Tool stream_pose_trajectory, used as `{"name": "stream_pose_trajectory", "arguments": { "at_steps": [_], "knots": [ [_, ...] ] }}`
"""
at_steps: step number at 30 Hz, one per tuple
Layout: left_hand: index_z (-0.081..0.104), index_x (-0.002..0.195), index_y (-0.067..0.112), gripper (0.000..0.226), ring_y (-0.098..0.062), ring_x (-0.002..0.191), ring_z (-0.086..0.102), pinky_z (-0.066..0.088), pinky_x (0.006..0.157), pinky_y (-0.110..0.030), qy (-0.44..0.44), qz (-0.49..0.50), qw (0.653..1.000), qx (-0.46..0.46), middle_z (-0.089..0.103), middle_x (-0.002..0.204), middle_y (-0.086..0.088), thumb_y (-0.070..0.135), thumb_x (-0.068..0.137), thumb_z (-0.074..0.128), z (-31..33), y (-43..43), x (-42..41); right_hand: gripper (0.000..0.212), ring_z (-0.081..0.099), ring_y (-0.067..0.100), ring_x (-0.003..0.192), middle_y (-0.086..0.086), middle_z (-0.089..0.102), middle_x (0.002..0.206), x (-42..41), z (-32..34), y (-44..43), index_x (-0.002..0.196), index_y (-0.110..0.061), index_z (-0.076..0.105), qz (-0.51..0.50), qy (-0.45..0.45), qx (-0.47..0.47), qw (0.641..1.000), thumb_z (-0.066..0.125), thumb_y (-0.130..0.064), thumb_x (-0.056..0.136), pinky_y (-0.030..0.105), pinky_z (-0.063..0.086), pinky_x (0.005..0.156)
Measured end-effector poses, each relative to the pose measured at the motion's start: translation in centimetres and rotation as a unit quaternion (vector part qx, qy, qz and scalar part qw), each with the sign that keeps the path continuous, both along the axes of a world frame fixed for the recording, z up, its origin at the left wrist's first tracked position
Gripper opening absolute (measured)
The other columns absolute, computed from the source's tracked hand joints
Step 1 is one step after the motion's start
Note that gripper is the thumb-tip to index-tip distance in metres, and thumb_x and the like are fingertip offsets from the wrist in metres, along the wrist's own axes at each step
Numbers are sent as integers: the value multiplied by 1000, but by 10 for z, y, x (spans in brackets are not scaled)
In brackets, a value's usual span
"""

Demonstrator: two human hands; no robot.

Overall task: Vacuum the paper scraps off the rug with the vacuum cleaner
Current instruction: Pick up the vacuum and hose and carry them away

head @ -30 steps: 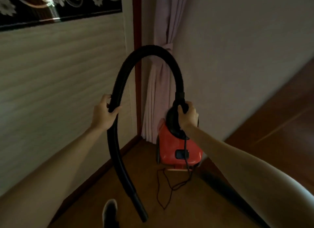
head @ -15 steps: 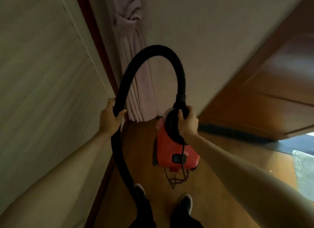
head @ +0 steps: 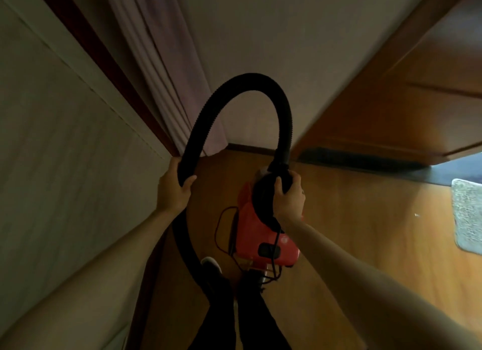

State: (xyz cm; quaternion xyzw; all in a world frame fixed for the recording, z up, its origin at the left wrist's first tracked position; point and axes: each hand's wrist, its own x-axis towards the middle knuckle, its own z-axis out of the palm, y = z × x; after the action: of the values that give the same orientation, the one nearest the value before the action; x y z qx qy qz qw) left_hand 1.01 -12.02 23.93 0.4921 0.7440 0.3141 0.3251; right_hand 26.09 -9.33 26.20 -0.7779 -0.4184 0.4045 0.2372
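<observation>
— Inspector: I am watching the head feed remotely. What class of premises do you record?

— Operator: I log it as a private home, a room corner. A pale pink curtain (head: 167,70) hangs in folds beside a dark red frame (head: 104,60). The floor (head: 365,219) is polished wood boards, with a dark skirting along the plain wall (head: 260,31).

— Inspector: Further evidence?

— Operator: A wooden door or cupboard panel (head: 407,96) stands at the right. A small shaggy grey rug (head: 468,214) lies at the right edge. A red household vacuum cleaner (head: 263,234) with a black hose (head: 242,88) is in view. I see no commercial fittings.
</observation>
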Motion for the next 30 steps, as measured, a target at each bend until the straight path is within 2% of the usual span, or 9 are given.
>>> {"name": "stream_pose_trajectory", "arguments": {
  "at_steps": [6, 12, 14, 17, 19, 21, 24, 26, 30],
  "knots": [
    [46, 135, 14, 44, -12, 104, 57, 49, 88, -30, 3, 13, 999, -30, 57, 117, 4, 17, 96, 64, -81, -8, 21, 40, 47, 4, 62, -17, 40, 78, 19, -82, 16, 140, -16, 40, -3, -4, 5, 1000, 46, -27, 103, 34, 50, 67],
    [46, 138, 16, 47, 2, 101, 53, 37, 74, 2, -7, 20, 998, -62, 55, 115, 11, 15, 95, 65, -181, -10, 38, 38, 49, 14, 86, -8, 46, 97, 33, -189, 29, 139, -17, 41, -10, 8, 19, 1000, 45, -28, 102, 33, 47, 73],
    [46, 138, 17, 47, 3, 102, 53, 38, 71, 3, -12, 18, 998, -59, 56, 116, 11, 16, 95, 65, -215, -3, 39, 38, 47, 11, 85, -11, 46, 96, 34, -224, 34, 139, -17, 41, -13, 11, 28, 999, 46, -27, 102, 30, 45, 73],
    [46, 137, 18, 46, 2, 101, 53, 39, 76, -1, -10, 15, 998, -53, 56, 114, 11, 17, 95, 65, -264, 12, 37, 38, 47, 8, 83, -3, 51, 104, 34, -275, 42, 139, -17, 41, -13, 9, 26, 1000, 46, -27, 102, 28, 43, 72],
    [46, 136, 20, 45, -6, 104, 56, 46, 83, -17, 0, 16, 998, -53, 57, 115, 9, 20, 95, 65, -293, 22, 35, 39, 53, 9, 83, 2, 56, 111, 33, -304, 48, 138, -16, 42, -6, -6, 30, 1000, 46, -29, 102, 27, 44, 70],
    [46, 135, 21, 43, -10, 104, 57, 47, 84, -28, 13, 12, 998, -54, 57, 114, 9, 23, 96, 65, -318, 31, 35, 38, 62, 19, 95, 6, 59, 120, 33, -333, 55, 136, -16, 43, -2, -21, 34, 999, 47, -31, 101, 25, 44, 73],
    [46, 134, 17, 41, -6, 105, 54, 44, 85, -24, 25, 16, 998, -57, 55, 114, 10, 20, 97, 62, -349, 38, 42, 39, 58, 28, 113, 10, 57, 129, 32, -372, 67, 135, -16, 44, -2, -43, 30, 999, 48, -32, 100, 27, 45, 80],
    [46, 134, 16, 40, -3, 103, 53, 42, 84, -21, 33, 19, 997, -66, 54, 112, 10, 19, 97, 61, -368, 42, 45, 39, 58, 27, 115, 10, 57, 130, 29, -390, 76, 135, -17, 44, -2, -44, 34, 998, 47, -33, 100, 31, 49, 86],
    [45, 135, 15, 41, -5, 103, 53, 42, 83, -22, 43, 28, 995, -84, 56, 113, 7, 20, 98, 60, -400, 51, 45, 39, 57, 26, 116, 10, 57, 129, 23, -418, 92, 136, -17, 44, -3, -54, 48, 997, 47, -33, 100, 26, 45, 84]
  ]
}}
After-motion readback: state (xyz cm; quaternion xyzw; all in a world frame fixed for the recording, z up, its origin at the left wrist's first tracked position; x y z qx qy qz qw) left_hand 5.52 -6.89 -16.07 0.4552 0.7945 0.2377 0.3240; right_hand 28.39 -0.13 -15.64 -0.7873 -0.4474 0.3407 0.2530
